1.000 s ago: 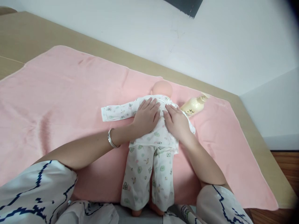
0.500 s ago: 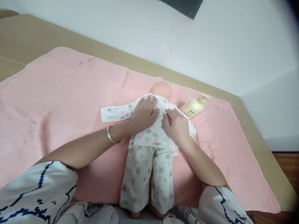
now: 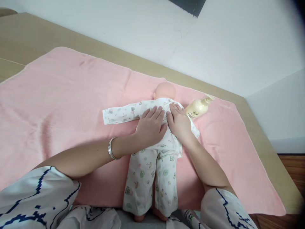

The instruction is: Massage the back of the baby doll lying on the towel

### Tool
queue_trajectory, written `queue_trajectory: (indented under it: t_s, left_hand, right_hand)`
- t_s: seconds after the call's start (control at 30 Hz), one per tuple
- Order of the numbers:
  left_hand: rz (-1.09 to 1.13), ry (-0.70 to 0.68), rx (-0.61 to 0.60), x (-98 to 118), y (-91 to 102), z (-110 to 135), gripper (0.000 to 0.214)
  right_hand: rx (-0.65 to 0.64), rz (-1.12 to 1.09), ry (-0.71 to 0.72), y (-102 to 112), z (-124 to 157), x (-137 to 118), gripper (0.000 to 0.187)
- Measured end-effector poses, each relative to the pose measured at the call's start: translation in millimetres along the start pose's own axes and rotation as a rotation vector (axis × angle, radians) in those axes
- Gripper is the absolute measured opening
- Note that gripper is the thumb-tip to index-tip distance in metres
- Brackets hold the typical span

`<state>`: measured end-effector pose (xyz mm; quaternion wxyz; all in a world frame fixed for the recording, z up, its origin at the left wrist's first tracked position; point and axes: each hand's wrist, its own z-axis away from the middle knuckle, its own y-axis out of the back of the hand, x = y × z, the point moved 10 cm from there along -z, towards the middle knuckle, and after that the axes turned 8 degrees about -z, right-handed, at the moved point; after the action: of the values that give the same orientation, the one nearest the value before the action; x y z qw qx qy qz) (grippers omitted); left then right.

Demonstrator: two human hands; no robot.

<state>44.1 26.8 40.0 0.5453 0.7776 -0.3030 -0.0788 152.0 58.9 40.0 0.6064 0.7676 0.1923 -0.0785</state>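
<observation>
A baby doll (image 3: pixel 165 90) lies face down on a pink blanket (image 3: pixel 71 95), its feet toward me. It wears a white printed long-sleeved top (image 3: pixel 128 112) and matching trousers (image 3: pixel 140 181). My left hand (image 3: pixel 152 125) rests flat on the left part of the doll's back, fingers stretched out, a silver bangle on the wrist. Beside it my right hand (image 3: pixel 179 122) lies flat on the right part of the upper back, fingers extended. Neither hand grips anything. Both cover much of the top.
A pale yellow pump bottle (image 3: pixel 198 108) lies on the blanket just right of the doll's shoulder. Around the blanket shows the wooden table (image 3: pixel 59 35), with a white wall (image 3: pixel 133 31) behind it. The doll's feet reach the near edge.
My left hand has slid down the doll's back, toward me. The right hand's curled fingers have straightened and now lie flat, slightly higher. The doll and bottle stay put.
</observation>
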Motion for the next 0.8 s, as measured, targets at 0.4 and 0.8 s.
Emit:
queue_trajectory:
  t_s: [0.4,0.8]
  left_hand:
    - [0.137,0.029,-0.069,-39,-14.0,-41,0.052]
    - [0.191,0.090,0.015,-38,-17.3,-34,0.051]
  right_hand:
    - [0.100,0.166,0.031,13,18,-25,0.045]
    - [0.012,0.145,-0.055,1,5,-5,0.052]
